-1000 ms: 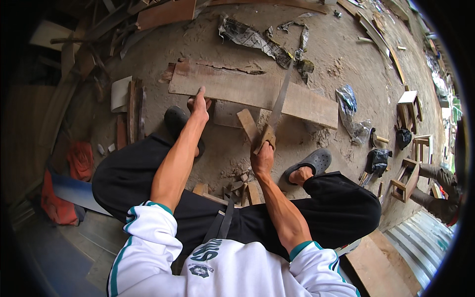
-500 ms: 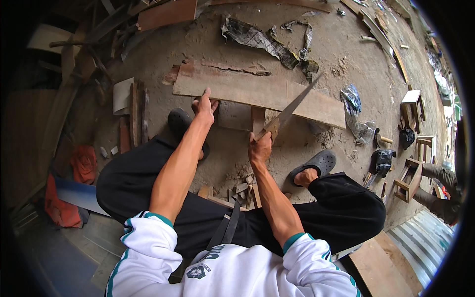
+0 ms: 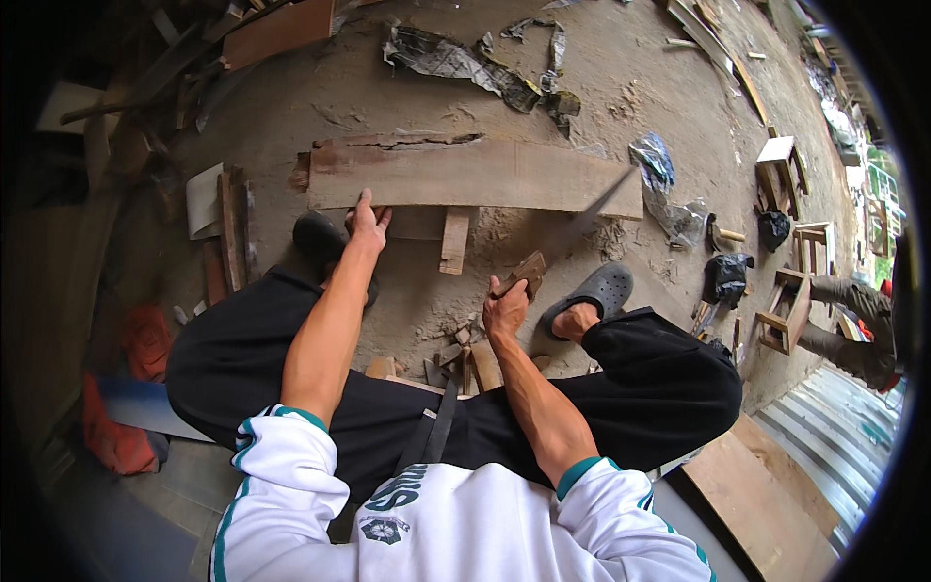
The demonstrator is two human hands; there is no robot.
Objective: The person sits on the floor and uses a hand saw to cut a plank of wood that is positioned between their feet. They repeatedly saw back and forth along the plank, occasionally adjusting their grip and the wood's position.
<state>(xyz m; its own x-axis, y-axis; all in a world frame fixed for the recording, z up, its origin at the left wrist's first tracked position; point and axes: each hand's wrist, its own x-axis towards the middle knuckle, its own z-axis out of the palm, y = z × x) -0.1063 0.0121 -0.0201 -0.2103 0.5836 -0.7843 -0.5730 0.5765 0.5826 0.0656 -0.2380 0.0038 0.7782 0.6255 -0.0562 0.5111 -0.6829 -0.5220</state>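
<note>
A long, weathered wooden plank (image 3: 465,177) lies crosswise in front of me, its far left edge split and rotten. My left hand (image 3: 367,228) grips its near edge toward the left, thumb on top and fingers at the underside. In my right hand (image 3: 506,310) is the wooden handle of a handsaw (image 3: 528,274), fingers closed round it. The saw's blade, smeared by motion, slants away to the right and crosses the plank close to its right end. A short wood block (image 3: 455,241) sticks out from under the plank's near edge.
My clogs (image 3: 605,293) rest on the dirt floor on both sides. Wood offcuts (image 3: 475,364) lie between my legs. Crumpled plastic (image 3: 659,184), a hammer (image 3: 725,234) and small wooden stools (image 3: 784,308) are at the right, where another person's legs (image 3: 853,320) show. Torn sheeting (image 3: 456,60) lies beyond the plank.
My right hand has drawn the saw back toward me, and its blade now crosses nearer the plank's right end. The plank sits more level in view. My left hand keeps its hold.
</note>
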